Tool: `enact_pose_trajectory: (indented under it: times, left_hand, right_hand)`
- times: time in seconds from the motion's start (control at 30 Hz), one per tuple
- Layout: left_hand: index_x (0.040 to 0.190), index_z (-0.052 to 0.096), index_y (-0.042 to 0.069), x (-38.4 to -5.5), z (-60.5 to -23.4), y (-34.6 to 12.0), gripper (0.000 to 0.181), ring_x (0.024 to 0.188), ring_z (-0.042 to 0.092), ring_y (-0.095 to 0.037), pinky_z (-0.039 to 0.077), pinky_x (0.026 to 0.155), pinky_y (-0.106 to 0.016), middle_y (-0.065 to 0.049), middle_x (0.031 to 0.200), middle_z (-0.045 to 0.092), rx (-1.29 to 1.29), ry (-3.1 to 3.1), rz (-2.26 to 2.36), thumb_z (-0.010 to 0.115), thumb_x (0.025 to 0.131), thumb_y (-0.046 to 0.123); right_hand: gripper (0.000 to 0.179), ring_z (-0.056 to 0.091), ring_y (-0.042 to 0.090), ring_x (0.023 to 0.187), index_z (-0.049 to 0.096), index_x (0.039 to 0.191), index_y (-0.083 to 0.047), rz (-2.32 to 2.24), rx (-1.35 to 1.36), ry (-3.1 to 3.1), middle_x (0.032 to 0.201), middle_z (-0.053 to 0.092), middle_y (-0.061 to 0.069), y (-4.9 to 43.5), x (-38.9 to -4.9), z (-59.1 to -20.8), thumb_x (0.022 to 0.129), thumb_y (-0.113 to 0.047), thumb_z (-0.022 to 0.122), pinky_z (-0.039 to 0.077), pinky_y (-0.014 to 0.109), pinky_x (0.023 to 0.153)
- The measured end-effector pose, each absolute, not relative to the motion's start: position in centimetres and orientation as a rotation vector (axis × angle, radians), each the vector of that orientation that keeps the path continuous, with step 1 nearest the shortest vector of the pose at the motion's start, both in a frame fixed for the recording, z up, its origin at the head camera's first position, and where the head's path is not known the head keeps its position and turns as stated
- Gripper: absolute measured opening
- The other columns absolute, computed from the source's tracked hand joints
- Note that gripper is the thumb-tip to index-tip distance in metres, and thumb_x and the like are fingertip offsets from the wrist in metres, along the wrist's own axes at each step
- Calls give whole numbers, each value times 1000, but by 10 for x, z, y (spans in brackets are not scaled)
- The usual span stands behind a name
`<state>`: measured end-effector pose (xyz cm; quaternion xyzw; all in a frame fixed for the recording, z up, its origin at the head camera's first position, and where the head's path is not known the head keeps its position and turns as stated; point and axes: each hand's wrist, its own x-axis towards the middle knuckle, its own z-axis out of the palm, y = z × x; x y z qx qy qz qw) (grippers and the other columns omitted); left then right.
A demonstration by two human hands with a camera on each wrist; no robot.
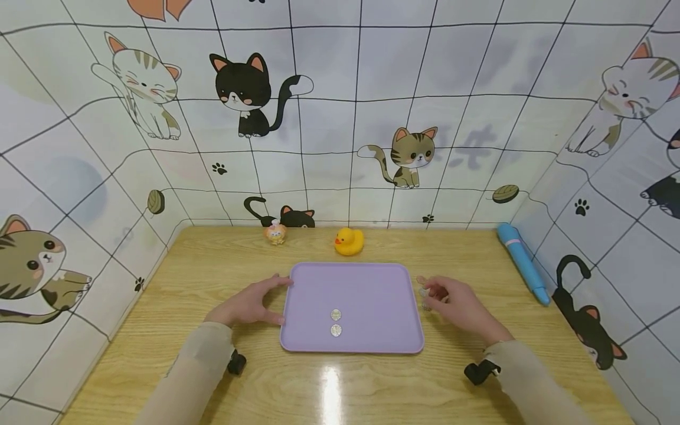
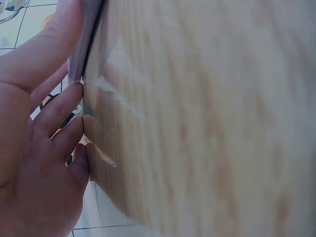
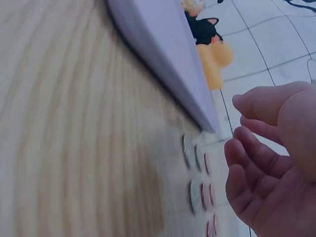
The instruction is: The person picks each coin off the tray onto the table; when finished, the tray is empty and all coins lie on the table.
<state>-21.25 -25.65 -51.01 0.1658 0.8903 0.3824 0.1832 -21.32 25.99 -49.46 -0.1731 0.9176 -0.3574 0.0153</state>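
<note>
A lilac tray (image 1: 372, 307) lies on the wooden table, and two silver coins (image 1: 336, 330) sit on it left of its middle, one behind the other. My left hand (image 1: 254, 302) touches the tray's left edge, thumb and fingers spread along it. Just past the right edge, my right hand (image 1: 451, 301) hovers over several loose coins (image 3: 195, 197) on the tabletop, which it partly hides in the head view. Its thumb and fingers are loosely bent, and the right wrist view shows a gap between them with nothing held.
Behind the tray stand a yellow rubber duck (image 1: 349, 242) and a small pinkish-orange figurine (image 1: 275, 232). A blue pen-shaped object (image 1: 523, 262) lies along the right wall. Cat-patterned sheeting (image 1: 329, 130) encloses the table at the back and both sides.
</note>
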Motion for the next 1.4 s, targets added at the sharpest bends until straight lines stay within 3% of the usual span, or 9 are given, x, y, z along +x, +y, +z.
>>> enact_pose_trajectory:
  times: [0.2, 0.53, 0.93, 1.2, 1.4]
  left_hand:
    - [155, 50, 31, -211, -510, -256, 93, 161, 17, -40, 15, 127, -65, -13, 173, 26, 455, 2505, 1088, 96, 74, 40]
    - [155, 50, 29, -212, -509, -256, 93, 161, 16, -40, 15, 128, -64, -14, 173, 26, 459, 2518, 1080, 96, 75, 37]
    - [157, 49, 24, -211, -507, -255, 93, 160, 16, -43, 14, 127, -66, -17, 172, 27, 483, 2537, 1069, 95, 76, 36]
    - [157, 49, 28, -210, -504, -255, 92, 160, 15, -43, 15, 127, -66, -16, 173, 25, 447, 2523, 1071, 95, 77, 36]
    - [157, 49, 27, -209, -505, -255, 92, 161, 15, -42, 15, 127, -66, -16, 173, 25, 448, 2519, 1077, 95, 77, 35]
  right_hand:
    - [20, 64, 11, 84, 73, 115, -5, -1188, -751, 2766, 95, 69, -2, 232, -220, -489, 96, -9, 75, 57, 25, 69]
    - [21, 65, 9, 85, 71, 117, -4, -1038, -1067, 2578, 98, 70, -1, 183, -229, -478, 98, -12, 73, 58, 27, 73]
    - [26, 66, 21, 96, 73, 119, -11, -812, -1181, 2427, 107, 72, 3, 119, -232, -475, 93, -12, 78, 56, 33, 88]
    - [27, 61, 13, 91, 74, 120, -16, -684, -1289, 2427, 104, 69, 0, 91, -241, -484, 93, -12, 78, 53, 26, 85]
    - [26, 61, 16, 88, 78, 117, -16, -625, -1356, 2394, 103, 69, 1, 82, -242, -484, 92, -14, 81, 50, 25, 83]
